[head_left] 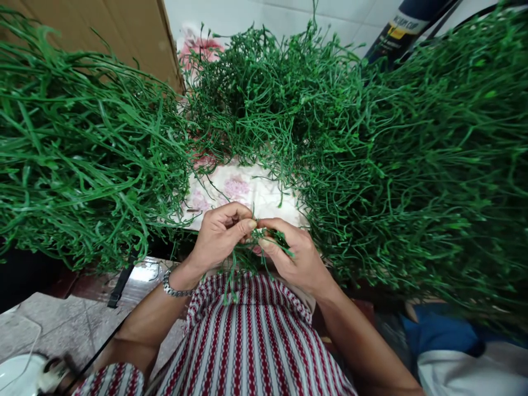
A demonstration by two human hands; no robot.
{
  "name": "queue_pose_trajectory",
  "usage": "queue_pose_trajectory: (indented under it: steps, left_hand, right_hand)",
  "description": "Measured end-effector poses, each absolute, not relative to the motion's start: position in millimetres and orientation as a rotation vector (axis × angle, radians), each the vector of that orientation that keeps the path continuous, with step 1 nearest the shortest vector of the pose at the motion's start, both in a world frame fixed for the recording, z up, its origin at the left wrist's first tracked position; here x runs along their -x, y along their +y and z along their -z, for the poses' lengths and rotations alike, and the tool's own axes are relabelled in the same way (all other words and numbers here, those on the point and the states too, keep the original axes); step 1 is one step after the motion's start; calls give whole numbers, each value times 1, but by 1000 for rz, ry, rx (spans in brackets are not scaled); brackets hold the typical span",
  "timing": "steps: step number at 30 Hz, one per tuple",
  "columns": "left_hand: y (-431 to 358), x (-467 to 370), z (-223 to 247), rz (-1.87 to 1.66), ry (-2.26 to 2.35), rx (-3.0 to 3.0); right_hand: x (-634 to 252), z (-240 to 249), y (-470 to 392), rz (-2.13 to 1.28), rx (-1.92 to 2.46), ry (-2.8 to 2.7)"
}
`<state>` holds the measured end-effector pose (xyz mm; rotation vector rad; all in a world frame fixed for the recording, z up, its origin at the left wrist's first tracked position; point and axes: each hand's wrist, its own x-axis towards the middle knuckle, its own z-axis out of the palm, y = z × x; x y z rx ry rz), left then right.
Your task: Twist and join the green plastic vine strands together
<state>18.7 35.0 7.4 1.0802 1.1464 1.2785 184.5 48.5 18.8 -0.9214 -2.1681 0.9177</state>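
Observation:
Close together in front of my striped shirt, my left hand and my right hand both pinch a small branched green artificial plant stem. Thumb and forefinger of each hand press on it, and the fingertips almost meet. Thin green strands hang below the hands toward the shirt. What exactly sits between the left fingertips is too small to make out fully. Beneath and beyond the hands lies a white cloth with pink flowers, a few loose green strands on it.
Large heaps of green artificial stems stand at the left, the back and the right. A cardboard box is at the back left. A dark cylindrical container leans at the back right. Blue and white fabric lies lower right.

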Motion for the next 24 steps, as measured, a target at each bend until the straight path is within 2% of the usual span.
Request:
queue_pose_trajectory:
  steps: [8,16,24]
  left_hand:
    - [31,-24,-10,-1286,1229,-1220]
    - [33,-25,0,-1448,851,-919]
    - [36,-24,-10,-1272,620,-605]
  right_hand:
    - [-181,-18,48,-1023,1051,-2131]
    - [-180,-12,49,-1246,959,-1996]
    - [-173,-7,52,-1436,867,-1829]
